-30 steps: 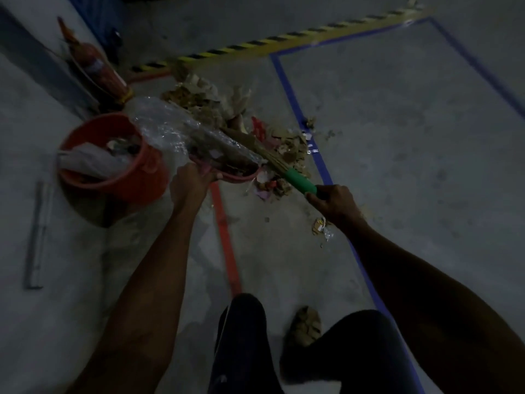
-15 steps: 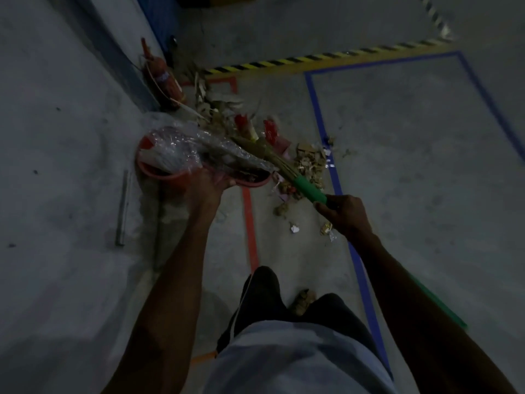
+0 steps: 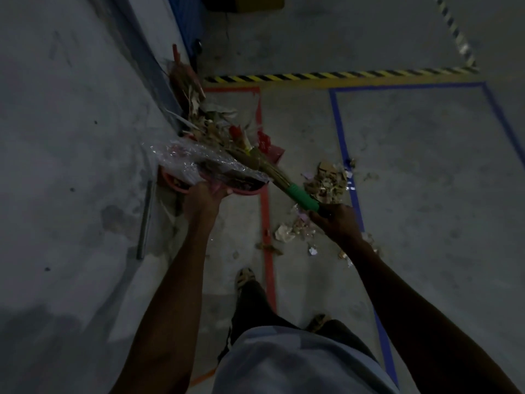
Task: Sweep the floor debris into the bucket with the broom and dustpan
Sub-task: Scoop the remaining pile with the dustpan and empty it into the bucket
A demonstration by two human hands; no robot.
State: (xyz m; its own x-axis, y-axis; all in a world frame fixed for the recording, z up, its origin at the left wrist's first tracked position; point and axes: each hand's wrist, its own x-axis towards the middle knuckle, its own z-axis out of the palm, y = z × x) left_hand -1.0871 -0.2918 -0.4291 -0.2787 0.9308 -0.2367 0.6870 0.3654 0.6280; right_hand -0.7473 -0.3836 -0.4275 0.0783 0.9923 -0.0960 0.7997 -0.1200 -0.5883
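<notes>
Left hand (image 3: 203, 196) grips dustpan (image 3: 241, 184), now over bucket (image 3: 173, 180), centre-left. Right hand (image 3: 336, 220) fingers clench broom (image 3: 301, 196), bristles holding plastic sheet (image 3: 199, 157). Debris (image 3: 326, 182) now lies wider, centre-right.

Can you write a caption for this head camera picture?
Left hand holds a loaded dustpan while right hand grips the broom.

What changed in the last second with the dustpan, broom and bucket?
The left hand carried the loaded dustpan from beside the bucket to over it, hiding most of the bucket; the view also pulled back. The right hand kept gripping the broom, bristles on the load. Debris remains on the floor.
</notes>
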